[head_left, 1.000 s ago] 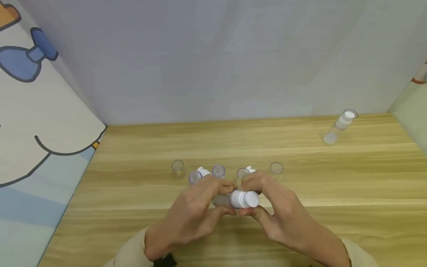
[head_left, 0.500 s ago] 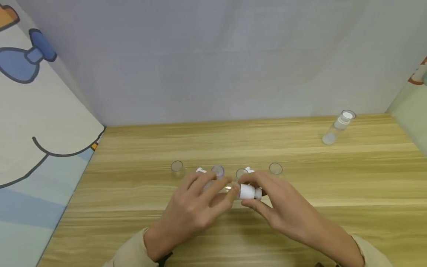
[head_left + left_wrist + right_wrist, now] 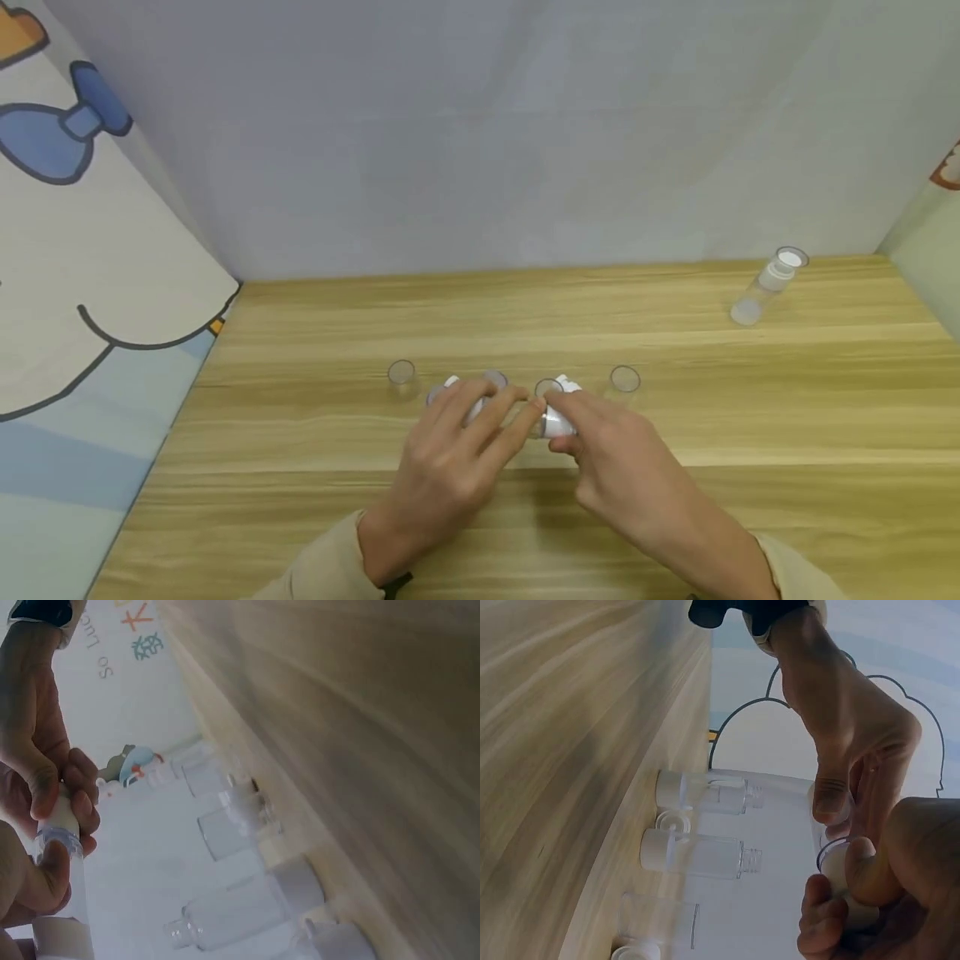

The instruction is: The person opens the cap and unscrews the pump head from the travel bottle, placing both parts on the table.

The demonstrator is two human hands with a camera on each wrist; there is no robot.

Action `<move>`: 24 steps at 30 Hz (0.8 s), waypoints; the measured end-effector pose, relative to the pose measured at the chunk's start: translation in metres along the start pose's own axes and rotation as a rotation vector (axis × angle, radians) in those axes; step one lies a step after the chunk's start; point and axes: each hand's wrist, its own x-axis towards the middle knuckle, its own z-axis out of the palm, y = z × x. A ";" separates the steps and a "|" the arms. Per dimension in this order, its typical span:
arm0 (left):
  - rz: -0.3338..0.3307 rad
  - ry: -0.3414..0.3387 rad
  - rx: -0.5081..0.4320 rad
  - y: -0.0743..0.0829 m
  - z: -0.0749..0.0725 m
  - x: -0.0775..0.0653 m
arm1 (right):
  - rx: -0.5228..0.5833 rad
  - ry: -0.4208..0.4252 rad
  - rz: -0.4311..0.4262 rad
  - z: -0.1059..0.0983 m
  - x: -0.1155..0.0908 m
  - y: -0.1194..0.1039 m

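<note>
Between both hands a small clear pump bottle lies sideways, its white collar showing in the head view. My left hand holds the clear body, fingers spread over it. In the left wrist view the bottle's white bottom end sticks out below that thumb. My right hand grips the white pump top between thumb and fingers, covering much of it. Just beyond the hands are a clear cap and a loose white pump piece.
Two open clear bottles with white bases stand on the wooden table, partly hidden by my left hand in the head view. Other clear caps stand left and right. An assembled bottle stands at the far right, near the grey backdrop.
The bottle's white top has turned from facing up at the head camera to pointing right. My right fingers have closed over it, and my left fingers have shifted across the body.
</note>
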 end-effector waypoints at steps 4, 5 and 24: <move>-0.108 -0.034 -0.103 0.003 0.005 -0.005 | -0.108 0.058 -0.027 0.004 0.002 -0.004; -0.141 -0.054 -0.147 0.004 0.005 -0.006 | -0.146 0.077 -0.048 0.005 0.003 -0.004; -0.529 -0.297 -0.557 0.001 0.007 -0.015 | -0.131 -0.006 -0.087 -0.012 0.002 0.009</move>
